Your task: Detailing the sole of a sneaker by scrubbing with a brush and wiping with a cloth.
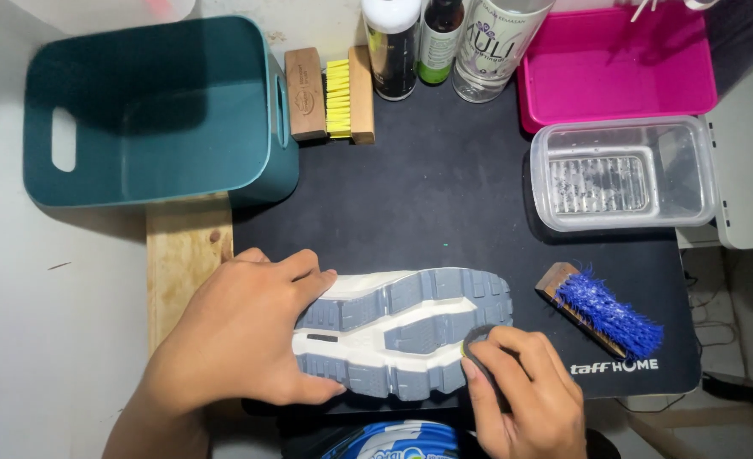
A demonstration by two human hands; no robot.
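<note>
Left fingers (pixel 308 276) clamp shoe sole (pixel 402 331); right fingers (pixel 500 348) pinch dark pad (pixel 472 340) at sole edge.

A shoe (pixel 402 331) lies sole-up on a mat (pixel 444 195) on the surface, between the two hands. A bristled brush (pixel 602 310) lies to its right, a bin (pixel 151 110) behind-left, bottles (pixel 440 38) and two trays (pixel 619 115) behind.
</note>
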